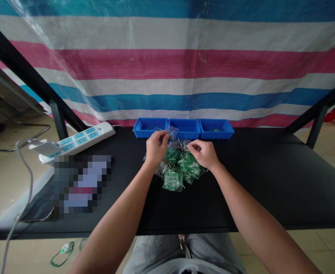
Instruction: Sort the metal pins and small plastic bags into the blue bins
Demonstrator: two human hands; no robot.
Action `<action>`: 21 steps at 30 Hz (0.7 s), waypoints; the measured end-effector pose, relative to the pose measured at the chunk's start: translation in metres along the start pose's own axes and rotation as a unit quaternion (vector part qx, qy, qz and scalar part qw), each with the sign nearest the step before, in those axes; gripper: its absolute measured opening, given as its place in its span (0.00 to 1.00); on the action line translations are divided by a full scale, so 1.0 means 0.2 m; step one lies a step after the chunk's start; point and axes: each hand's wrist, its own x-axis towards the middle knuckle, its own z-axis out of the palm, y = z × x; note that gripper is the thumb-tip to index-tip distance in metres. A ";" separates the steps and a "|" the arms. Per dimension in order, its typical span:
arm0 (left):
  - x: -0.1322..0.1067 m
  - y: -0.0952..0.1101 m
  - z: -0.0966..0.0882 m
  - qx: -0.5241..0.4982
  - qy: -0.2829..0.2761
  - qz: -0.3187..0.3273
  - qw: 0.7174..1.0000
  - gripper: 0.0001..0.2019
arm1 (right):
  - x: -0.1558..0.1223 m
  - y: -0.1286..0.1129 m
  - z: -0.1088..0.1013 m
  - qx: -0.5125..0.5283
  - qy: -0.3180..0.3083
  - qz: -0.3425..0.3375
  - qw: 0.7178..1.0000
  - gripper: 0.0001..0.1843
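1. Right now, the left hand (156, 147) is pinching a clear bag (173, 131) between its thumb and fingers, just in front of the blue trays (216, 135).
2. The right hand (205, 152) has its thumb and finger close together beside some thin metal bits (181, 146). I cannot tell if it is gripping one of them.
3. Small see-through bags with green things inside, the green bags (173, 180), lie in a pile on the black table (270, 182). The pile is between the two arms, and the metal bits are at its far end.
4. Three blue trays stand side by side in a row behind the pile. Something small lies in the right one, but it is too small to name.
5. On the left side of the table is a white power strip (80, 140) with blue sockets. A plug (45, 148) sits in its near end, and a gray cord (30, 179) hangs down.
6. Near the strip is a blurry patch (84, 186) of little squares.
7. Behind the table hangs a big striped sheet (167, 62), blue, white and pink.
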 end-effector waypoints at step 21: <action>0.04 0.00 -0.07 0.276 -0.053 -0.078 0.957 0.22 | 0.02 0.04 -0.03 -0.065 0.017 -0.032 0.997 0.06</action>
